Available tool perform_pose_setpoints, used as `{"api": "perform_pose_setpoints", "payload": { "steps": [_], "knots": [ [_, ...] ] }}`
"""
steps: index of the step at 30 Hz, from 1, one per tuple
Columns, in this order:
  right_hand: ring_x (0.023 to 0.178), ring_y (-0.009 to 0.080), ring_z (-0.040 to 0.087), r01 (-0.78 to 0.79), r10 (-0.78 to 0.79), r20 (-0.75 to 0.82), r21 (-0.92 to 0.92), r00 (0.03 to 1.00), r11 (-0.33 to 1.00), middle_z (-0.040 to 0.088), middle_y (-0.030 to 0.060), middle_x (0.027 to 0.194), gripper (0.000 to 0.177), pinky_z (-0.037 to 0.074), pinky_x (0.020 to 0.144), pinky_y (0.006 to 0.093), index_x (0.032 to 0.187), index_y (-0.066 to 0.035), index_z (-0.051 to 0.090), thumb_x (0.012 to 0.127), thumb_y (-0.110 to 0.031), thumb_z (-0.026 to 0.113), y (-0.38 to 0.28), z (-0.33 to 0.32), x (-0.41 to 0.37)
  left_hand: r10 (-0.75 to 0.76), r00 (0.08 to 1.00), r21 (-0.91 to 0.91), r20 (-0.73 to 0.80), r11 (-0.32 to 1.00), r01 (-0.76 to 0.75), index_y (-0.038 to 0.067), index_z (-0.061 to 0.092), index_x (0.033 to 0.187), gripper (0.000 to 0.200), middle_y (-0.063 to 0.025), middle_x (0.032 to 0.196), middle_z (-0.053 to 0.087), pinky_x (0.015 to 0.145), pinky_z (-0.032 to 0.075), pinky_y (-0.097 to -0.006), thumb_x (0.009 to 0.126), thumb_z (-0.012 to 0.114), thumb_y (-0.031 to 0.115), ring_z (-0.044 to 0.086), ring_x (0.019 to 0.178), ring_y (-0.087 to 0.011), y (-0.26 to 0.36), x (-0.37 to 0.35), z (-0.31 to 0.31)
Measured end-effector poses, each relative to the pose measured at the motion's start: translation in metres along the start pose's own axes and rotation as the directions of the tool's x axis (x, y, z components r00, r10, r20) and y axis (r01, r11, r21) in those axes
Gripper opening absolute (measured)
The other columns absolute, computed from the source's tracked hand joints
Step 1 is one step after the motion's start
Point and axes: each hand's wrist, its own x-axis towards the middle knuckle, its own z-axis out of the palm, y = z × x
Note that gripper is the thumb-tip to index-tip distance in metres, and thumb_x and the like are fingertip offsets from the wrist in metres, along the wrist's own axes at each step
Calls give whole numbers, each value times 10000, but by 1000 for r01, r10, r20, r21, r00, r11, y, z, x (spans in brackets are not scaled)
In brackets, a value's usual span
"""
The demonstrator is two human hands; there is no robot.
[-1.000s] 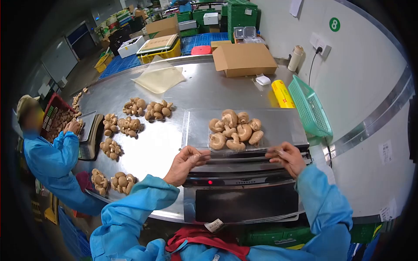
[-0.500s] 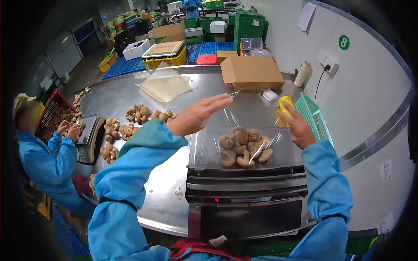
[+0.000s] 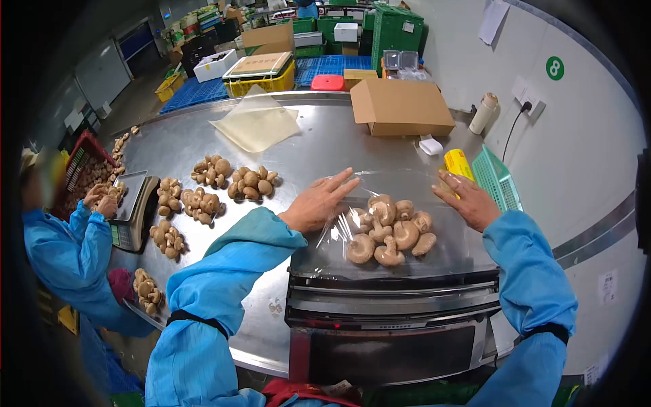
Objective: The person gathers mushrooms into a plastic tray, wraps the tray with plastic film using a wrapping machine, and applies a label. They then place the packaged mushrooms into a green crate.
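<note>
A clear tray of brown mushrooms (image 3: 390, 230) sits on the flat steel plate of a wrapping machine (image 3: 390, 298). A sheet of clear cling film (image 3: 380, 186) lies stretched over the tray. My left hand (image 3: 319, 203) presses flat on the film just left of the tray, fingers spread. At the tray's right, my right hand (image 3: 468, 200) rests palm down on the film's far edge. Both arms wear blue sleeves.
Several mushroom piles (image 3: 203, 193) lie on the steel table (image 3: 312, 142) to the left. A person in blue (image 3: 74, 251) works at a scale (image 3: 132, 210) beside a red crate. A cardboard box (image 3: 400, 108), yellow film roll (image 3: 459, 163) and green basket (image 3: 498, 180) stand behind.
Both hands pulled the film up from the machine's front and over the tray, then came down flat on it at either side of the tray.
</note>
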Motion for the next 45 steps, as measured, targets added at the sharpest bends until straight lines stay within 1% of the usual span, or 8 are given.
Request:
{"api": "perform_pose_setpoints", "payload": {
  "steps": [11,14,16,18,28,37,43,45],
  "knots": [
    [1233,366,416,-216,244,-23,390,970,895,383,221,1372,481,322,1036,422,1289,-164,495,816,-157,579,-58,71,-18,-65,998,-479,-9,876,53,69,553,1208,342,-204,1400,346,961,414,-399,872,528,124,479,1146,-384,8,-22,51],
    [1191,290,475,-297,448,99,869,888,395,488,185,1289,398,348,1020,385,1249,-82,516,868,-191,552,-83,59,-39,-287,943,-754,168,578,311,38,550,1193,307,-184,1236,520,912,457,-374,918,480,156,559,1067,-318,50,-38,16],
    [1101,213,541,-217,452,376,905,809,-365,570,128,1174,372,417,960,343,1204,2,523,915,-231,508,-103,35,-42,-353,865,-808,355,350,474,31,542,1197,307,-153,1167,576,905,469,-351,951,454,193,578,1047,-269,76,-39,-7],
    [1061,192,561,-271,401,468,847,787,-458,583,107,1141,380,445,923,329,1194,16,523,917,-244,503,-115,-11,-41,-409,647,-757,643,-216,616,30,564,1136,285,-79,1002,632,828,501,-336,959,443,217,618,901,-189,95,-45,-19],
    [846,118,600,-298,307,801,502,514,-812,623,39,935,224,488,759,260,1021,-3,580,907,-194,556,-257,-19,-141,-181,338,-359,924,-715,599,21,577,1103,323,-93,1008,634,763,536,-315,945,482,286,632,885,-192,189,-194,-11],
    [961,206,565,-96,414,764,521,494,-848,584,123,1016,428,472,806,340,1115,40,521,932,-341,459,-290,-3,-163,-466,523,-643,713,-733,224,63,538,1169,311,-54,1074,612,806,481,-300,904,523,225,599,959,-178,216,-239,-3],
    [597,79,506,-432,735,515,840,440,-329,541,6,685,199,413,533,214,917,-25,569,928,-218,522,-321,22,-146,-828,558,-840,63,258,477,-3,607,1023,199,-17,903,587,669,425,-219,926,538,156,520,751,-69,216,-257,38],
    [595,81,506,-238,806,531,845,262,-479,527,10,672,206,412,534,215,820,-44,531,942,-205,495,-329,21,-143,-865,481,-868,145,122,481,4,610,898,155,9,753,544,580,390,-210,929,533,135,453,637,-52,217,-258,42]
  ]
}}
